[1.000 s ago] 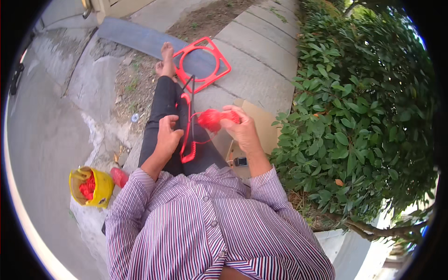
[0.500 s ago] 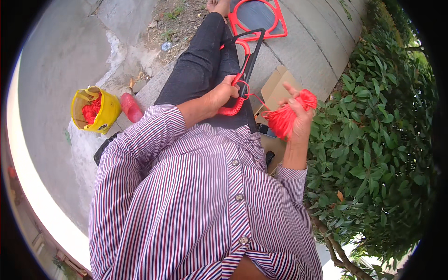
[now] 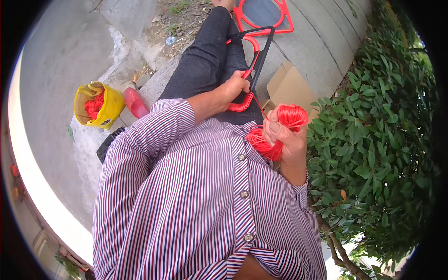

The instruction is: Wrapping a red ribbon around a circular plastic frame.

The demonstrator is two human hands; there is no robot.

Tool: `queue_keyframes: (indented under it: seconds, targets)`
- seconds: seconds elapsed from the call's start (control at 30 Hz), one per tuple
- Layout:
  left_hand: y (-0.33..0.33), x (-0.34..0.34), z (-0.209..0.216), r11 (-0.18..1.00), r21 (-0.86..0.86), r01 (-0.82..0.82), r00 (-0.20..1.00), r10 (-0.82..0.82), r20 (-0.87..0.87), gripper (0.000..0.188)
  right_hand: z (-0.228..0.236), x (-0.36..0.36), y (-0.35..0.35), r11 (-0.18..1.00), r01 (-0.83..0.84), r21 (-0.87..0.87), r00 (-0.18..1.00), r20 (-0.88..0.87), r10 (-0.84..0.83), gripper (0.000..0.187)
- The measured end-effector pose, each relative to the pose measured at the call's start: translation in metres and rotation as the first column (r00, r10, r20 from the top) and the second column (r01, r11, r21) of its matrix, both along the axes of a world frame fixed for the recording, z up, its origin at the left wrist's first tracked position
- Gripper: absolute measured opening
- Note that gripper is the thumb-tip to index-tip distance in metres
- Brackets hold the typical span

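Observation:
My left hand (image 3: pixel 236 87) grips the side of a black frame (image 3: pixel 264 55) that rests over my legs. Red cord (image 3: pixel 241 103) is wound in tight turns round the frame's curved inner ring, and part of that ring stays black. In my right hand (image 3: pixel 288 138) is a bundle of red cord (image 3: pixel 293 116), its loops bulging above and below my closed fingers. A strand of the cord runs taut from this bundle to the frame near my left hand.
A yellow bucket (image 3: pixel 111 106) with red cord inside stands at left, a red rounded object (image 3: pixel 135 102) beside it. Another red-wrapped frame (image 3: pixel 290 24) lies on the paving ahead. An open cardboard box (image 3: pixel 291 86) sits right of my legs, near a leafy hedge (image 3: pixel 368 140).
My right hand has come down and inward with the cord bundle, its fingers now closed round it, and the strand is tighter. My left hand keeps its hold on the frame.

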State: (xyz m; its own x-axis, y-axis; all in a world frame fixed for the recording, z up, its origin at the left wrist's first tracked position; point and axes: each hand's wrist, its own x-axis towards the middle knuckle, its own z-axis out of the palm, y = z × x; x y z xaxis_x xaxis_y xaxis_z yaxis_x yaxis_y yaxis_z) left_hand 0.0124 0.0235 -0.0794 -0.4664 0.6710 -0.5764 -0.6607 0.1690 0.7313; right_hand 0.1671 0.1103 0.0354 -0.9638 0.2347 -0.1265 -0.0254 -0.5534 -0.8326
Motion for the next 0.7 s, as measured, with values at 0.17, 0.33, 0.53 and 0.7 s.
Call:
queue_keyframes:
  seconds: [0.17, 0.33, 0.53, 0.7]
  targets:
    - [-0.006, 0.001, 0.004, 0.992, -0.125, 0.029, 0.844, -0.092, -0.529, 0.067, 0.021, 0.004, 0.02, 0.991, 0.077, -0.106, 0.997, 0.001, -0.078, 0.02]
    - [-0.022, 0.025, 0.079, 0.976, 0.177, 0.127, 0.537, 0.082, -0.839, 0.049, 0.061, 0.001, 0.025, 0.982, -0.155, -0.107, 0.967, -0.221, 0.129, 0.033]
    - [-0.027, -0.009, 0.042, 0.951, 0.225, -0.21, 0.814, 0.298, -0.498, 0.016, -0.001, -0.035, 0.057, 0.256, -0.355, 0.899, 0.934, 0.331, 0.133, 0.036]
    - [-0.032, 0.009, 0.014, 0.975, -0.16, -0.156, 0.959, 0.111, -0.259, 0.015, -0.087, -0.07, 0.02, 0.044, -0.31, 0.95, 0.95, 0.311, -0.007, 0.036]
